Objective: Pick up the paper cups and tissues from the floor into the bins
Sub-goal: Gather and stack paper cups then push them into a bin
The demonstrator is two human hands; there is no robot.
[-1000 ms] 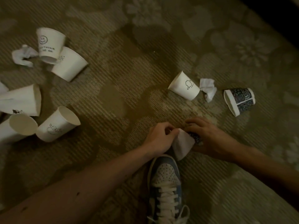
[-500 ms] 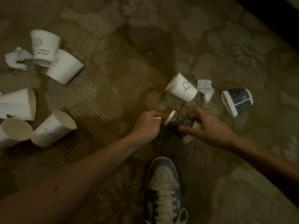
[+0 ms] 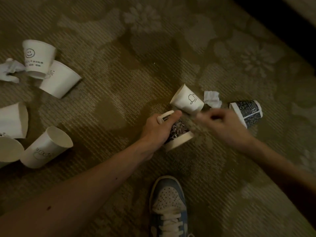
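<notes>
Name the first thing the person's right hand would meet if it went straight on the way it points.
Probably the white cup with the line drawing, just beyond the right hand; blur makes depth uncertain.

Left hand took dark cup; right hand released.

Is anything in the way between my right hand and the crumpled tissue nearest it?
Nothing visible. The tissue lies on the carpet just beyond the right hand, between a white cup and a dark printed cup.
</notes>
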